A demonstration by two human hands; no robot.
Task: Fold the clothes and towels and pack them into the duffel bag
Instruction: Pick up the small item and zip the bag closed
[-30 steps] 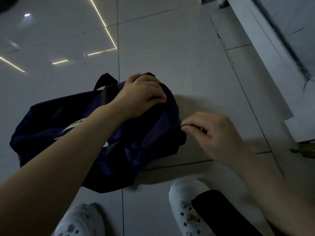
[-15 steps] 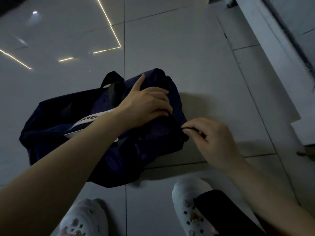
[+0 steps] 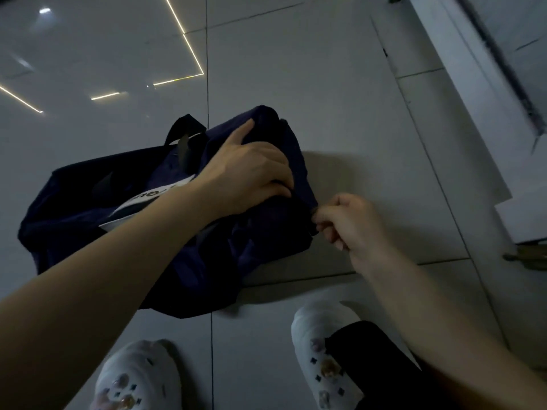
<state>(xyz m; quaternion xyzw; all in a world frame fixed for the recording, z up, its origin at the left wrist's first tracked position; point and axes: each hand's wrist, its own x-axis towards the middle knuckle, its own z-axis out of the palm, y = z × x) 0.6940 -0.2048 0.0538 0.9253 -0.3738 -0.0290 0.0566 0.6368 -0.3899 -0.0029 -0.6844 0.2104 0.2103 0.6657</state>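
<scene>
Navy duffel bag (image 3: 124,208) on floor | left hand (image 3: 251,170) grips its end | right hand (image 3: 352,223) fingers pinch zipper pull | advice: keep fabric taut, draw straight

Head-worn view, steeply down, close above floor (image 3: 325,84).

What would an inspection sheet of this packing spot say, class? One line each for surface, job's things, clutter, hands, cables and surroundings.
Surface: glossy grey tiled floor reflecting ceiling light strips.
Job's things: navy duffel bag lying on the floor, black handle up; white printed item showing at its top.
Clutter: nothing seen.
Hands: left hand grips the bag's fabric near its end; right hand pinches something small and dark at the bag's end, likely a zip pull.
Cables: nothing seen.
Surroundings: white shoes, white ledge at right.
</scene>
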